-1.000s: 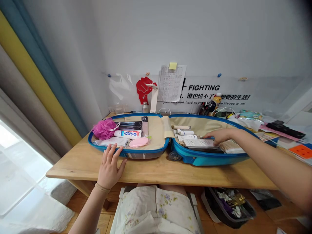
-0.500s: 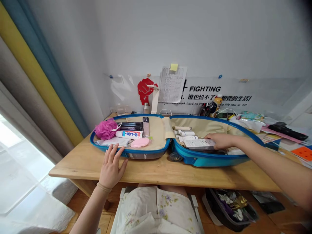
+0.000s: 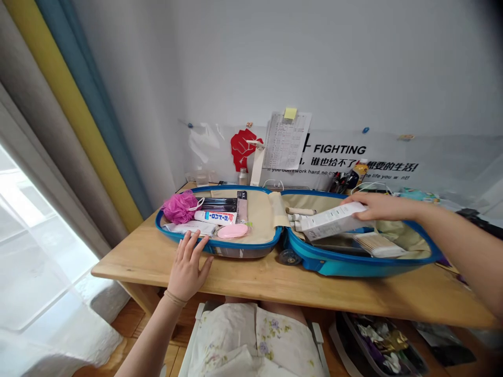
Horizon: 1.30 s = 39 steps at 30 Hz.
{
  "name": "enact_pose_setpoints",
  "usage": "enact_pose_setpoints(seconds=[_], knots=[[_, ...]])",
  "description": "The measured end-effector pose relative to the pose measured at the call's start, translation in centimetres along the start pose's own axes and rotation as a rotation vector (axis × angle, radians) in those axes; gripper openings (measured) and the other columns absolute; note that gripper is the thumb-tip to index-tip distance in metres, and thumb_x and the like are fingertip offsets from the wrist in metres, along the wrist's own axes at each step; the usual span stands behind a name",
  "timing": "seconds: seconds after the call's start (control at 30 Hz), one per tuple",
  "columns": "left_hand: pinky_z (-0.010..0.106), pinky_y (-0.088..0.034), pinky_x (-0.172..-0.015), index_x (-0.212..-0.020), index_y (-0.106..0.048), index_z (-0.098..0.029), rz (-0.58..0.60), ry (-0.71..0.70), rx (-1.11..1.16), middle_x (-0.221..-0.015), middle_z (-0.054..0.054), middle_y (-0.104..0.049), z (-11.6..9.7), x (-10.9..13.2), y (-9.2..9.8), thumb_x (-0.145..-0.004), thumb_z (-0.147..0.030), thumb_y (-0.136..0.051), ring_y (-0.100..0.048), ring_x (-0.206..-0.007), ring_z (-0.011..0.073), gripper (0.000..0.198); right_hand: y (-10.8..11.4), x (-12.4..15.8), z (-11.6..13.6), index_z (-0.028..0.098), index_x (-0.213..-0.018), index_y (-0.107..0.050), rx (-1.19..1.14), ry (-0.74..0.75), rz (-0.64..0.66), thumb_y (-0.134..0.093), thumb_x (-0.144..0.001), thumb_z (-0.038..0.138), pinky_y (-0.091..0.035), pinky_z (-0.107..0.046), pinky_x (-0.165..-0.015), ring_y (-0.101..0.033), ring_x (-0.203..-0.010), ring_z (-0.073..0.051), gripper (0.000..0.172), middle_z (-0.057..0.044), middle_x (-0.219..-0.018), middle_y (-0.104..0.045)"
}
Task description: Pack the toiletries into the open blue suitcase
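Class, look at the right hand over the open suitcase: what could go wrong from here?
1. The right hand grips the tilted white box near one end, so it might slip or swing.
2. The box's lower end is close to the small white tubes, so it could knock them out of place.

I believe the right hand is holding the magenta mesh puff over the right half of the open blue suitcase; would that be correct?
Not quite: the head view shows the right hand holding a white box over that half; the magenta mesh puff lies in the left half of the suitcase.
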<state>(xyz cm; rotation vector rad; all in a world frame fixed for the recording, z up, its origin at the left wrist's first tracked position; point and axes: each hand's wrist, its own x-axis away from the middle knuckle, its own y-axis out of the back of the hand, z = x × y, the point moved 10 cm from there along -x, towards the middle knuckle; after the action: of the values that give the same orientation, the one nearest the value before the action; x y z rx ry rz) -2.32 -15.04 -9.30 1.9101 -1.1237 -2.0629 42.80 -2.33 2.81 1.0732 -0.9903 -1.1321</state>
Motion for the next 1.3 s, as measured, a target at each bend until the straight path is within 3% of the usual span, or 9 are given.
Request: enact_pose_setpoints(seconds=[0.13,0.2,0.27,0.33,0.47,0.6,0.7,0.9,1.3], knots=[[0.054,-0.031,-0.114,-0.149,-0.030,-0.024,0.000,-0.011,-0.019,-0.149,0.014,-0.041,-0.1,0.0,0.0,-0.092,-0.027,-0.053,-0.025,-0.145,0.0325,0.062,5.4,-0.8,1.9,0.026,-0.116,-0.059,-0.096,-0.036,-0.194,-0.057,-0.075,0.035,-0.048,-0.033,-0.080,-0.062,-0.093,-0.020,0.042,-0.014,-0.115,-0.064],[0.054,-0.031,-0.114,-0.148,-0.031,-0.024,0.001,-0.004,-0.017,-0.149,0.014,-0.041,0.0,0.0,0.0,-0.092,-0.027,-0.053,-0.025,-0.144,0.0325,0.061,6.9,-2.0,5.3,0.022,-0.121,-0.056,-0.129,0.040,-0.311,-0.057,-0.077,0.037,-0.048,-0.035,-0.083,-0.061,-0.094,-0.021,0.047,-0.015,-0.118,-0.062],[0.054,-0.031,-0.114,-0.148,-0.032,-0.024,0.003,0.003,-0.008,-0.150,0.013,-0.041,0.0,-0.1,0.0,-0.092,-0.028,-0.053,-0.026,-0.144,0.0324,0.060,6.8,-4.0,10.1,0.018,-0.120,-0.057,-0.113,0.161,-0.411,-0.061,-0.075,0.037,-0.046,-0.038,-0.090,-0.058,-0.100,-0.023,0.049,-0.015,-0.121,-0.059],[0.054,-0.032,-0.113,-0.147,-0.033,-0.024,0.003,0.006,0.000,-0.150,0.013,-0.041,0.0,-0.1,0.1,-0.092,-0.028,-0.053,-0.026,-0.144,0.0323,0.059,4.9,-6.7,15.3,0.017,-0.120,-0.058,-0.125,0.249,-0.440,-0.064,-0.073,0.033,-0.043,-0.039,-0.097,-0.056,-0.107,-0.023,0.050,-0.013,-0.124,-0.055],[0.054,-0.033,-0.113,-0.147,-0.032,-0.024,0.009,0.007,-0.003,-0.149,0.014,-0.042,-0.1,-0.1,0.1,-0.092,-0.028,-0.052,-0.026,-0.144,0.0321,0.059,-0.8,-12.7,25.1,0.013,-0.123,-0.056,-0.162,0.394,-0.391,-0.065,-0.073,0.027,-0.042,-0.033,-0.100,-0.055,-0.109,-0.022,0.053,-0.012,-0.124,-0.051],[0.054,-0.034,-0.112,-0.148,-0.031,-0.023,0.022,0.008,-0.022,-0.148,0.015,-0.042,-0.1,0.0,-0.1,-0.093,-0.027,-0.052,-0.026,-0.144,0.0321,0.059,-5.3,-16.8,30.9,0.013,-0.126,-0.053,-0.164,0.486,-0.322,-0.066,-0.074,0.026,-0.045,-0.030,-0.095,-0.057,-0.107,-0.020,0.055,-0.011,-0.126,-0.049],[0.053,-0.035,-0.111,-0.147,-0.031,-0.023,0.028,0.010,-0.038,-0.147,0.015,-0.042,-0.1,0.0,-0.1,-0.093,-0.027,-0.051,-0.025,-0.145,0.0325,0.058,-7.4,-18.3,32.3,0.015,-0.128,-0.052,-0.143,0.537,-0.267,-0.066,-0.075,0.026,-0.044,-0.030,-0.096,-0.056,-0.110,-0.020,0.056,-0.011,-0.127,-0.050],[0.053,-0.034,-0.112,-0.146,-0.032,-0.022,0.041,0.009,-0.050,-0.146,0.016,-0.043,-0.1,0.0,-0.2,-0.093,-0.027,-0.051,-0.024,-0.145,0.0322,0.057,-10.1,-19.3,32.0,0.018,-0.125,-0.056,-0.063,0.557,-0.176,-0.067,-0.075,0.023,-0.043,-0.034,-0.098,-0.056,-0.113,-0.023,0.051,-0.011,-0.123,-0.057],[0.054,-0.034,-0.111,-0.147,-0.031,-0.023,0.028,0.016,-0.027,-0.146,0.015,-0.043,0.1,0.0,-0.2,-0.093,-0.027,-0.051,-0.025,-0.145,0.0323,0.057,-12.0,-19.5,33.9,0.018,-0.115,-0.056,-0.055,0.485,-0.199,-0.059,-0.085,0.025,-0.042,-0.036,-0.100,-0.055,-0.117,-0.023,0.031,-0.013,-0.125,-0.056]])
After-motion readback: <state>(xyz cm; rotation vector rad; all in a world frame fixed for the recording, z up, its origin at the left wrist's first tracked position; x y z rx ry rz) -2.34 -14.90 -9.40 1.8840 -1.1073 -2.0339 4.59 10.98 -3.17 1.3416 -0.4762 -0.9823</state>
